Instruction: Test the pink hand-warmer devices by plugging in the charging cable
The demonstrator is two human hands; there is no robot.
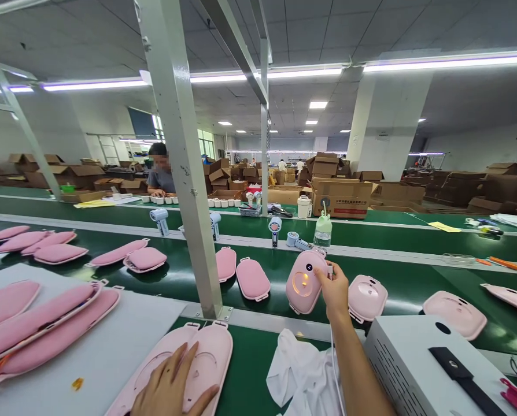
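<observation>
My right hand (335, 287) grips a pink oval device (301, 292) by its right edge, raised over the green belt. Its front shows a dark round button and a glowing orange ring, with my thumb near the button. A white cable (335, 364) runs down from a plug at that edge, beside my fingers. My left hand (168, 384) lies with fingers apart on two pink oval shells (210, 355) at the bench's front. Each shell has a faint ring moulded in it.
Pink pieces lie along the green belt (397, 268) and stacked on a white sheet (154, 306). A metal post (178, 162) rises ahead. A white cloth (299, 370) and a grey-white box (432, 370) lie near my right arm. Across the belt, a person (161, 173) sits.
</observation>
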